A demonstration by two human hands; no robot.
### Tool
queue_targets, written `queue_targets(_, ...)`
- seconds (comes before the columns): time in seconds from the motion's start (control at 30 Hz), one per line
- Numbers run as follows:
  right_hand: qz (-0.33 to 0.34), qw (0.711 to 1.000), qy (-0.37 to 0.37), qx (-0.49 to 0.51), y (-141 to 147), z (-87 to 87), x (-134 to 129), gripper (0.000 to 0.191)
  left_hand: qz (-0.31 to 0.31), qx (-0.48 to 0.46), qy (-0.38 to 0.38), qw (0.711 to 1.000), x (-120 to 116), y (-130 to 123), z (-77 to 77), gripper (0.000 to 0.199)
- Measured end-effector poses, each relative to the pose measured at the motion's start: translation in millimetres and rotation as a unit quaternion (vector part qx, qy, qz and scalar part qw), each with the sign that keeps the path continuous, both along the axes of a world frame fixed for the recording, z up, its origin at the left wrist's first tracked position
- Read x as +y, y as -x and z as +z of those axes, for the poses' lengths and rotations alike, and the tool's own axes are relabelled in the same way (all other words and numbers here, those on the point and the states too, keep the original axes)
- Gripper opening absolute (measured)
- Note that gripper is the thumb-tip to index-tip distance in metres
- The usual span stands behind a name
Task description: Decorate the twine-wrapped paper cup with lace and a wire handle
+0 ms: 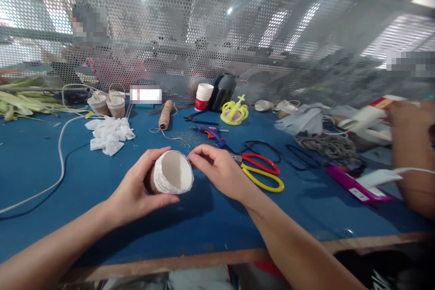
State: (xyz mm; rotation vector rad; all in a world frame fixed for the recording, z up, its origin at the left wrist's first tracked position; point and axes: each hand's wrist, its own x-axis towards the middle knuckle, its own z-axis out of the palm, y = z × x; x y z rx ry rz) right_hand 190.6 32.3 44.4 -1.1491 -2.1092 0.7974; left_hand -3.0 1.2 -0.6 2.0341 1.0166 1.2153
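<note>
A paper cup (173, 173) wound with white strip or cord, browner toward its base, lies tilted in my left hand (134, 186). The fingers and thumb of that hand wrap round its outside, and its mouth faces me. Against the right side of the rim, my right hand (219, 170) has its thumb and fingertips pinched together; what they hold, if anything, is too small to make out. Just beyond my right hand lie a blue glue gun (212, 133) and scissors (263, 172) with one red and one yellow handle.
At the back stand wrapped cups (116, 105), a twine roll (166, 115), stacked paper cups (204, 95) and a yellow crown (234, 112). White cloth (110, 135) lies left. On the right are grey cord (329, 145), a purple power strip (356, 183) and another person's arm (413, 154).
</note>
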Motion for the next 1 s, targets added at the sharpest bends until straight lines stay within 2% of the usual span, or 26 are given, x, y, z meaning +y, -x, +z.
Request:
queue_targets(0.53, -0.019, 0.996, -0.063, -0.053, 4, -6.2, 0, 0.012, -0.017, 0.007, 0.031, 0.999, 1, -1, -3.2, 0.068)
queue_targets(0.63, -0.018, 0.999, -0.020, -0.027, 3, -3.3, 2, 0.017, -0.005, 0.018, 0.011, 1.000, 2, 0, -2.7, 0.068)
queue_targets(0.73, 0.000, 0.998, 0.061, -0.008, 1, 1.3, 2, 0.023, 0.013, 0.047, -0.024, 0.999, 3, 2, -1.1, 0.069)
queue_targets(0.83, 0.028, 0.992, 0.123, -0.005, 0, 4.1, 1, 0.021, 0.021, 0.076, -0.054, 0.995, 4, 3, 1.0, 0.069)
queue_targets(1.0, 0.027, 0.992, 0.125, -0.025, -1, 2.1, 0, 0.017, 0.019, 0.097, -0.077, 0.992, 5, 3, 2.4, 0.068)
